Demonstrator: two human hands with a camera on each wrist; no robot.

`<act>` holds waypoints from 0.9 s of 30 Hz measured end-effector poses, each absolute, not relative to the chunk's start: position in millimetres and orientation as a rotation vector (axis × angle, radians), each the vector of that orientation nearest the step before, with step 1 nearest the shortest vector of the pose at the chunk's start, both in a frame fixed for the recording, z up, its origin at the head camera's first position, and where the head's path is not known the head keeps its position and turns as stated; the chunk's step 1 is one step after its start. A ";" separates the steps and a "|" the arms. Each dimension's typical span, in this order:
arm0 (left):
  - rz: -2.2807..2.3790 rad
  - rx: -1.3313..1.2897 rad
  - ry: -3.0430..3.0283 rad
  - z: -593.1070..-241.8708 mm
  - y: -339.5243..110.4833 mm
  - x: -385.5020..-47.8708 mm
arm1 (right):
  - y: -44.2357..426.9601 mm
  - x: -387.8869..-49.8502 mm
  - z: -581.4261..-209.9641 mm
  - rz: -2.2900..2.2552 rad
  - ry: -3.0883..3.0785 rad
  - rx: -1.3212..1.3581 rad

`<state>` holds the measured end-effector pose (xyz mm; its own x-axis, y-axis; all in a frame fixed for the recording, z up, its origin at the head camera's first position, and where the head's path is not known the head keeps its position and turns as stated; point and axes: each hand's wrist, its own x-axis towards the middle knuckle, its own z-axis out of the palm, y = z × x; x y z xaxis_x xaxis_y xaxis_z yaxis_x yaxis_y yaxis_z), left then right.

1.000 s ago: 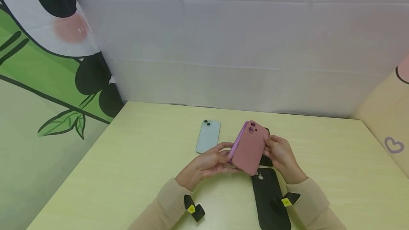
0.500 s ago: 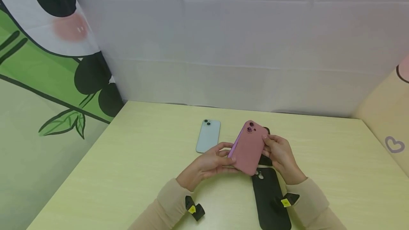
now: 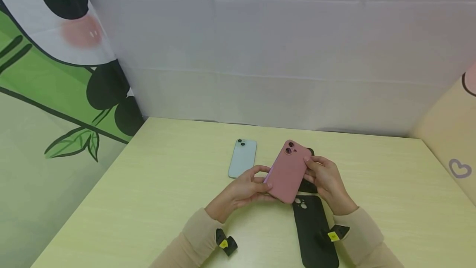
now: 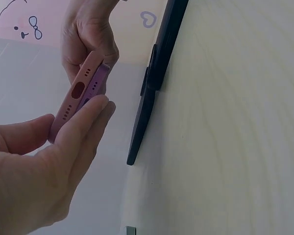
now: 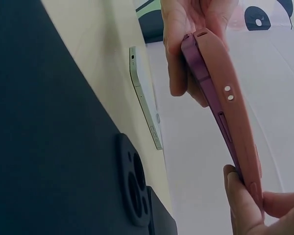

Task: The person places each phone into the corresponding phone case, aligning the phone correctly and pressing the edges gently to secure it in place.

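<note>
A pink phone case (image 3: pixel 288 173) is held above the table with a purple phone (image 5: pixel 211 98) behind it. In the right wrist view the two lie edge to edge, with the phone slightly askew along the case's open side. My left hand (image 3: pixel 241 189) pinches the lower left corner, thumb on the case and fingers under the phone. My right hand (image 3: pixel 327 181) pinches the upper right edge between thumb and fingers. Both bottom edges with their port openings show in the left wrist view. How far the phone sits inside the case cannot be told.
A light blue phone (image 3: pixel 242 160) lies on the table (image 3: pixel 167 185) behind my left hand. Below my right hand lies a large black phone case (image 3: pixel 316 235). A second black item (image 3: pixel 308 187), partly hidden by the pink case, lies just beyond it. A wall sheet (image 3: pixel 260 53) stands behind.
The pink case has shifted slightly left over the purple phone, so less purple shows at the left edge. Both hands stay nearly in place.
</note>
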<state>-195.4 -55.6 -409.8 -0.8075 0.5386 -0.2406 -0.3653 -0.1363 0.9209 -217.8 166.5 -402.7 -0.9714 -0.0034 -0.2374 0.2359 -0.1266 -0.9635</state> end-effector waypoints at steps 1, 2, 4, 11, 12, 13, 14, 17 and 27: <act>1.982 0.202 1.552 -409.5 -56.4 -194.9 | 166.1 -216.7 -402.6 -2.233 1.958 0.265; 1.975 0.208 1.551 -409.3 -57.2 -194.4 | 165.5 -215.6 -402.5 -2.237 1.955 0.264; 1.961 0.222 1.549 -408.8 -58.4 -193.3 | 164.6 -213.4 -402.3 -2.241 1.956 0.266; 1.933 0.232 1.551 -406.6 -62.1 -188.0 | 161.7 -205.9 -402.0 -2.267 1.937 0.258; 1.930 0.232 1.549 -406.5 -62.6 -187.3 | 161.2 -205.0 -402.0 -2.270 1.933 0.257; 1.930 0.232 1.545 -406.2 -63.3 -186.6 | 160.7 -204.0 -402.0 -2.273 1.928 0.257; 1.928 0.231 1.541 -405.9 -64.1 -185.7 | 159.9 -202.7 -401.6 -2.275 1.926 0.256; 1.925 0.238 1.528 -405.6 -66.7 -183.4 | 158.4 -199.3 -401.2 -2.274 1.927 0.245; 1.898 0.273 1.489 -404.8 -76.6 -175.4 | 153.4 -184.6 -398.1 -2.260 1.952 0.227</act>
<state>-175.4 -76.6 -404.8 -0.7339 0.6328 -0.2469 -0.3904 -0.0955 0.9157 -184.6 153.4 -398.1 -0.9779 -0.0119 -0.2089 0.2084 -0.1439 -0.9674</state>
